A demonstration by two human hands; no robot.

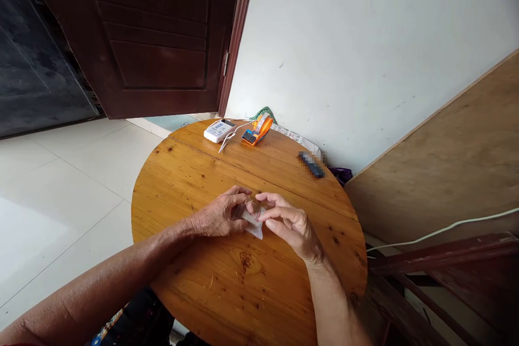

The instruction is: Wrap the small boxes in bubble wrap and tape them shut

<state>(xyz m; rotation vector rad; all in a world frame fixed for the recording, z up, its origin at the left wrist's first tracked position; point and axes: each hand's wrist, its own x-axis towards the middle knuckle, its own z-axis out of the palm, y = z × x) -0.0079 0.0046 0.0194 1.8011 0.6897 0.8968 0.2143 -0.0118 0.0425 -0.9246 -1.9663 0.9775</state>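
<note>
A small clear plastic bag [254,228] with faint printing is held low over the round wooden table [194,184]. My left hand [225,213] is closed on its left side, thumb below and fingers above. What lies inside the bag, if anything, is too small to make out. My right hand [290,224] is at the bag's right edge, palm facing left. Its fingers are bent and spaced apart, with one fingertip at the bag; whether it grips the plastic cannot be told.
Toward the far edge stand a white box-shaped device [219,131] with a white cable and an orange tape dispenser [257,131]. A dark, blurred-out object [311,165] lies to the right. Beyond are a white wall [344,54] and a dark red door [158,38].
</note>
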